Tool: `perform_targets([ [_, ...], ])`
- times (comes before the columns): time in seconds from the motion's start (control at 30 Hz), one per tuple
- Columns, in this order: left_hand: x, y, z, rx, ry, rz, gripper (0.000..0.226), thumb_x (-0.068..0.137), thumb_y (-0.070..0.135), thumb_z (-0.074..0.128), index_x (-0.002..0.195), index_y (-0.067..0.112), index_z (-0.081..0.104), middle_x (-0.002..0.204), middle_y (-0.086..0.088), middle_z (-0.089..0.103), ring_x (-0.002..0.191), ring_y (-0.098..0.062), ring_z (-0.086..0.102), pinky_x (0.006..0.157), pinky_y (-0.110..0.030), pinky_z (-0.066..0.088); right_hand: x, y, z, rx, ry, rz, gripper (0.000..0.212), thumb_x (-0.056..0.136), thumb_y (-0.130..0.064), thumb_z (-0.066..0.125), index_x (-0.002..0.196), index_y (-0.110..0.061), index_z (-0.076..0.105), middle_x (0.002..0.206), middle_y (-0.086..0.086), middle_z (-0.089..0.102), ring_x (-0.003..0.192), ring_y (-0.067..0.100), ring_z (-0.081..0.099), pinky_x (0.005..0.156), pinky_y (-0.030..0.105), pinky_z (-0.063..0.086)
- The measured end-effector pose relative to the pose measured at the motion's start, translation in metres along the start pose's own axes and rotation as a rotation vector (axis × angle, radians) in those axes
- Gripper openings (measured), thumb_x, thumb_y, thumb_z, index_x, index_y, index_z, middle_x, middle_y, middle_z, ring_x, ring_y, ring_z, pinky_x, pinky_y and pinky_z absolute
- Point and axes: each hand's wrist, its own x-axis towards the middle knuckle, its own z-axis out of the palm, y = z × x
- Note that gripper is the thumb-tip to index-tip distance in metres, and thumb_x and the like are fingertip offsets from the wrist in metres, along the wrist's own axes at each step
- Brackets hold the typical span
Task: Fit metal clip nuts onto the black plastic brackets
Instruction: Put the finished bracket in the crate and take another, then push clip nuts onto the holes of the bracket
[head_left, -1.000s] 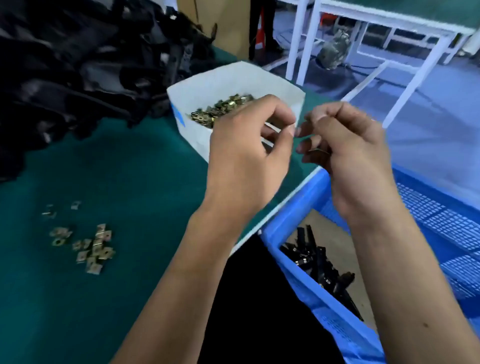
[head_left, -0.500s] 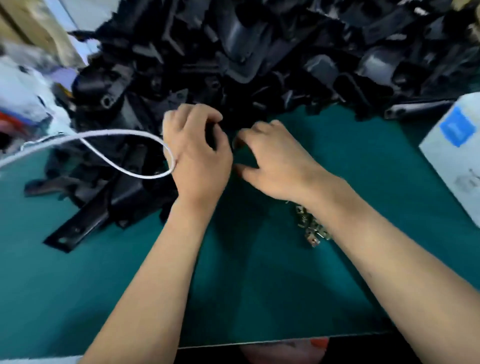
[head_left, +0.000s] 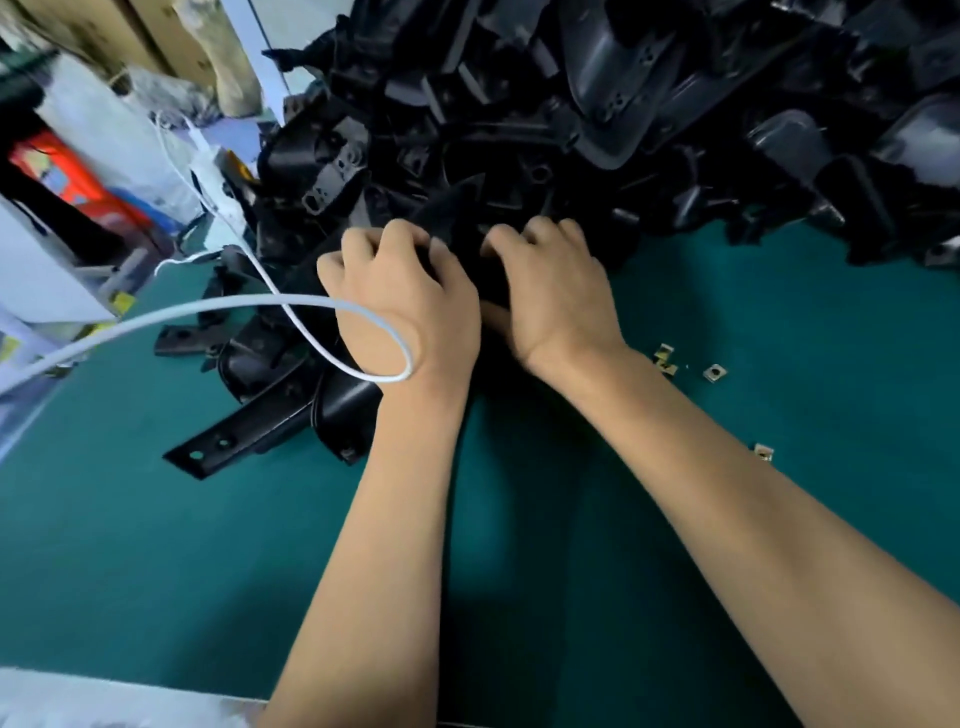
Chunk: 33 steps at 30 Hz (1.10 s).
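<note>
Both hands have pushed deeper into the pile since half a second ago: your left hand (head_left: 400, 291) and right hand (head_left: 550, 291) curl round one black bracket (head_left: 457, 223) (running straight ahead); clip nuts (head_left: 714, 371) lie right.

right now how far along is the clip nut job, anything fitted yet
Done: nothing visibly fitted; no bracket here shows a nut on it. In hand: both the left hand and right hand are at the edge of the bracket pile, fingers curled on a black bracket, seemingly pulling it out. Left: the whole heap, plus loose clip nuts lying on the green mat.
</note>
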Motion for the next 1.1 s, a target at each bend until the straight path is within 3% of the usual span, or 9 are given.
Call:
perform_targets([
  [0.2, 0.001, 0.006, -0.006, -0.217, 0.172, 0.027, 0.03, 0.104, 0.027, 0.047, 0.103, 0.006, 0.068, 0.098, -0.012, 0.065, 0.094, -0.033, 0.054, 0.081, -0.023, 0.025, -0.015, 0.036, -0.04, 0.318, 0.124, -0.05, 0.017, 0.095, -0.027, 0.072, 0.097, -0.019, 0.057, 0.087, -0.006, 0.065, 0.081, 0.015, 0.063, 0.068, 0.034, 0.049],
  [0.3, -0.004, 0.013, -0.01, -0.537, 0.213, 0.054, 0.035, 0.104, 0.029, 0.044, 0.101, 0.003, 0.067, 0.092, -0.008, 0.064, 0.086, -0.023, 0.056, 0.081, -0.028, 0.041, -0.027, 0.05, -0.062, 0.632, 0.138, -0.091, 0.022, 0.097, -0.027, 0.07, 0.098, -0.01, 0.058, 0.086, 0.009, 0.064, 0.081, 0.023, 0.061, 0.072, 0.037, 0.05],
  [0.4, -0.022, 0.027, -0.003, -0.966, -0.165, 0.083, 0.039, 0.103, 0.04, 0.049, 0.117, 0.007, 0.065, 0.11, -0.007, 0.071, 0.103, -0.023, 0.067, 0.088, -0.042, 0.055, -0.039, 0.061, -0.078, 0.719, 0.177, -0.163, 0.024, 0.092, -0.024, 0.078, 0.089, -0.006, 0.063, 0.082, 0.01, 0.061, 0.077, 0.018, 0.058, 0.07, 0.029, 0.048],
  [0.5, -0.049, 0.049, 0.006, -1.102, -0.447, 0.24, 0.041, 0.098, 0.045, 0.066, 0.122, 0.012, 0.067, 0.117, -0.002, 0.072, 0.115, -0.022, 0.068, 0.1, -0.044, 0.054, -0.054, 0.069, -0.085, 0.657, 0.175, -0.262, 0.016, 0.087, -0.01, 0.081, 0.086, -0.02, 0.068, 0.089, -0.001, 0.067, 0.092, 0.015, 0.066, 0.084, 0.029, 0.05],
  [0.7, -0.06, 0.053, 0.016, -0.961, -0.19, 0.438, 0.027, 0.106, 0.01, 0.054, 0.13, 0.005, 0.066, 0.128, -0.014, 0.07, 0.119, -0.029, 0.068, 0.1, -0.053, 0.054, -0.073, 0.1, -0.085, 0.656, 0.216, -0.163, 0.023, 0.088, -0.011, 0.08, 0.111, -0.011, 0.075, 0.106, 0.0, 0.073, 0.102, 0.018, 0.07, 0.089, 0.03, 0.054],
  [0.77, -0.059, 0.051, 0.015, -0.733, -0.161, 0.457, 0.022, 0.104, 0.013, 0.054, 0.12, 0.01, 0.069, 0.112, -0.008, 0.076, 0.098, -0.021, 0.073, 0.084, -0.044, 0.058, -0.074, 0.116, -0.08, 0.532, 0.087, -0.055, 0.02, 0.091, -0.015, 0.078, 0.112, -0.017, 0.076, 0.103, -0.002, 0.074, 0.096, 0.018, 0.069, 0.086, 0.024, 0.051],
  [0.87, -0.063, 0.054, 0.017, -0.264, -0.248, 0.468, 0.012, 0.089, 0.016, 0.056, 0.091, 0.006, 0.061, 0.078, -0.008, 0.07, 0.073, -0.035, 0.064, 0.061, -0.04, 0.045, -0.075, 0.13, -0.068, 0.231, -0.2, -0.028, 0.026, 0.092, -0.026, 0.077, 0.118, -0.025, 0.076, 0.109, 0.0, 0.065, 0.102, 0.017, 0.059, 0.091, 0.029, 0.045],
  [1.0, -0.076, 0.06, 0.024, 0.147, -0.438, 0.434, 0.043, 0.086, 0.054, 0.057, 0.098, 0.013, 0.054, 0.1, -0.007, 0.067, 0.1, -0.032, 0.059, 0.086, -0.044, 0.04, -0.074, 0.131, -0.066, 0.201, -0.257, -0.026, 0.014, 0.087, -0.028, 0.082, 0.098, -0.027, 0.074, 0.103, -0.001, 0.058, 0.098, 0.016, 0.056, 0.082, 0.029, 0.042],
  [1.1, -0.08, 0.054, 0.034, 0.208, -0.515, 0.416, 0.072, 0.085, 0.076, 0.047, 0.109, 0.009, 0.056, 0.115, -0.009, 0.061, 0.114, -0.033, 0.05, 0.098, -0.046, 0.035, -0.075, 0.136, -0.066, 0.204, -0.256, -0.009, 0.023, 0.085, -0.023, 0.083, 0.084, -0.027, 0.06, 0.09, -0.008, 0.055, 0.085, 0.015, 0.056, 0.068, 0.023, 0.037],
])
